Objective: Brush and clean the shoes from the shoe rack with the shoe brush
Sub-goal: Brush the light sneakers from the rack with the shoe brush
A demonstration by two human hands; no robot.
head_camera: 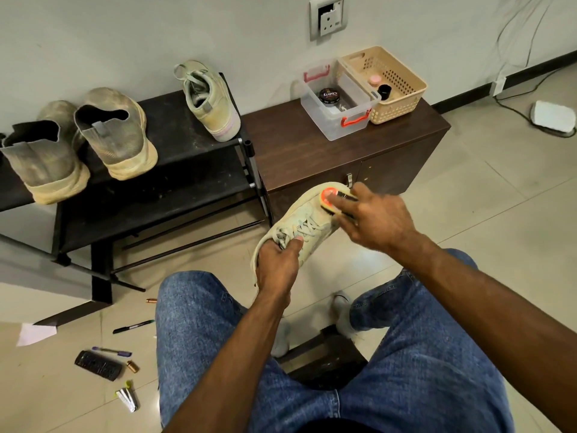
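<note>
A: Wide view first: the rack runs along the wall, black and dusty, with a brown counter butted against its right end. Three shoes sit on the top shelf, two grey ones at the left and a pale sneaker at the right end.

B: And its partner is out. The shoe is held up over the floor, in front of the counter and above the person's knees, toe pointing away.

A: Left hand is wrapped round the heel end, thumb up by the laces. Right hand clamps the brush from above, fingers curled over its back, bristles down on the toe.

B: That's where I'd hold it, too. The fabric upper looks soft and will likely give under the bristles, so the firmer heel and sole is the place to brace. It's probably light; one hand manages it.

A: The brush looks rigid, small enough to palm. The risk, I'd say, is the shoe twisting under a hard stroke.

B: Smaller bits: a clear box holding a polish tin, and a beige basket, both on the counter. Pens and scraps are scattered on the floor.
</note>
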